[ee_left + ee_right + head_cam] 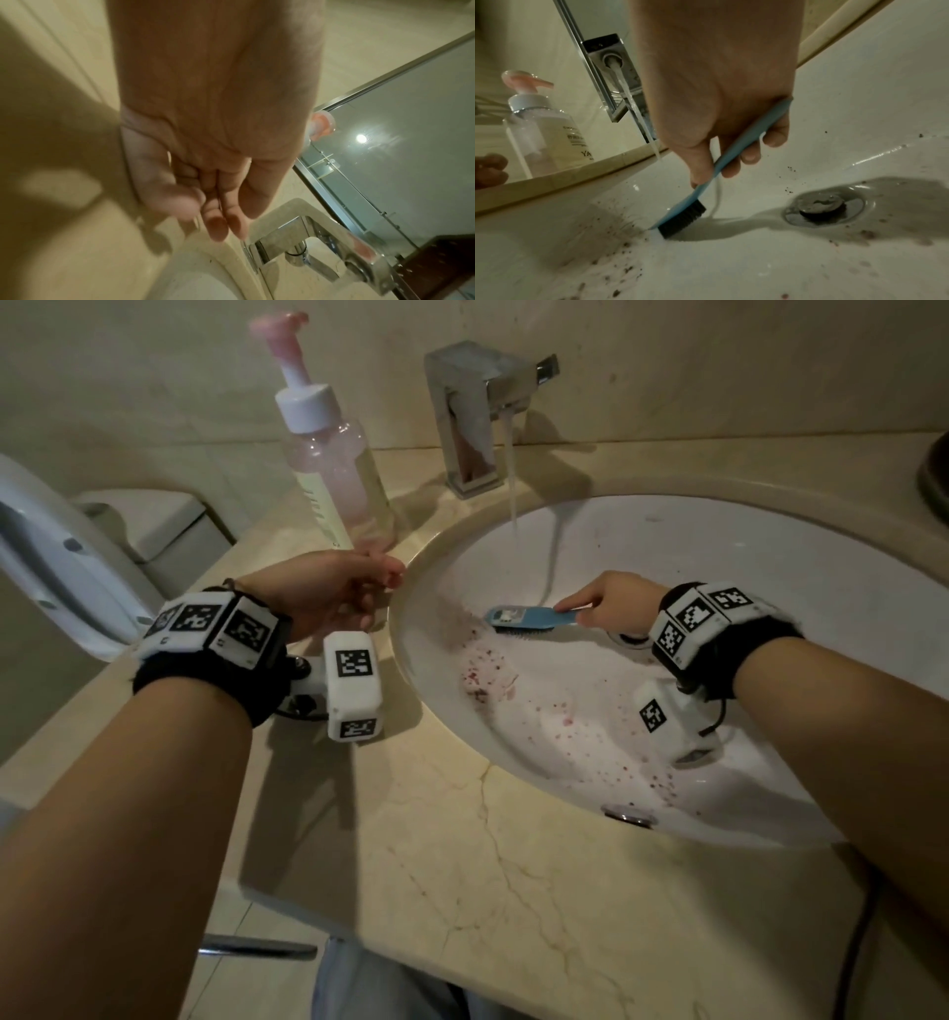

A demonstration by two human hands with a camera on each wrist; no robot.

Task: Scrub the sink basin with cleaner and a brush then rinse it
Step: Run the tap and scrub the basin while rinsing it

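Step in hand: scrubbing, I judge, while the tap (477, 413) runs a thin stream into the sink basin (719, 546).
Right hand: the right hand (611, 603) grips the blue brush (534, 621) by its handle, forefinger laid along the top.
Brush: on the basin's left wall, dark bristles down, just beside a patch of reddish-brown specks (482, 670).
Left hand: the left hand (328, 593) holds nothing. Its fingers are loosely curled over the surface (462, 865) at the basin's left rim, near the pump bottle (334, 469).
Next move: probably firm strokes through the specks on the left and near walls. Rinsing looks premature.
Right wrist view alone: the bristle tips touching the white wall, and the wet drain (824, 209).
Left wrist view alone: the empty palm.
Head view alone: how far the specks spread along the near wall.
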